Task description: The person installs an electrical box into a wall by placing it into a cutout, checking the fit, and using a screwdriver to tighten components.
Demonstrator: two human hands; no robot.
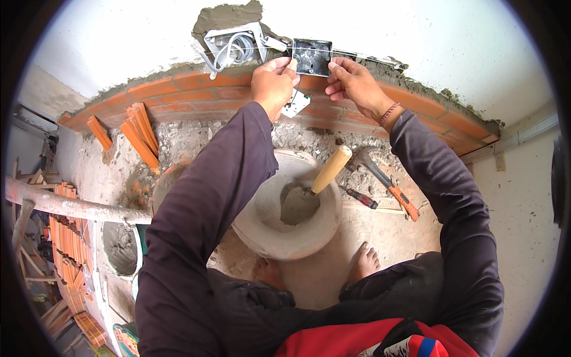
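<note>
At the upper edge of the low orange brick course [232, 86], where it meets the white wall [380, 24], a black box [313, 58], open-faced and nearly square, sits between the person's two hands. The left hand [275, 83] pinches its lower left edge and the right hand [360, 86] its right edge, both with narrow fingertip grips; neither is clearly nearer. The box lies straight ahead of both grips, its slightly longer axis running sideways along the wall. A thin taut string [357, 55] crosses at its upper part, the closest obstacle. Just left of it, a white frame [260, 40] with coiled grey cable [242, 49] leaves little room on that side. Below the left hand hangs a small white fitting [296, 105]. On the floor beneath the brick course stands a round basin [324, 229] of mortar, a wooden-handled tool [332, 169] leaning in it; to its right lie a screwdriver [361, 198] and an orange-and-black hammer [386, 181], well apart from the hands.
</note>
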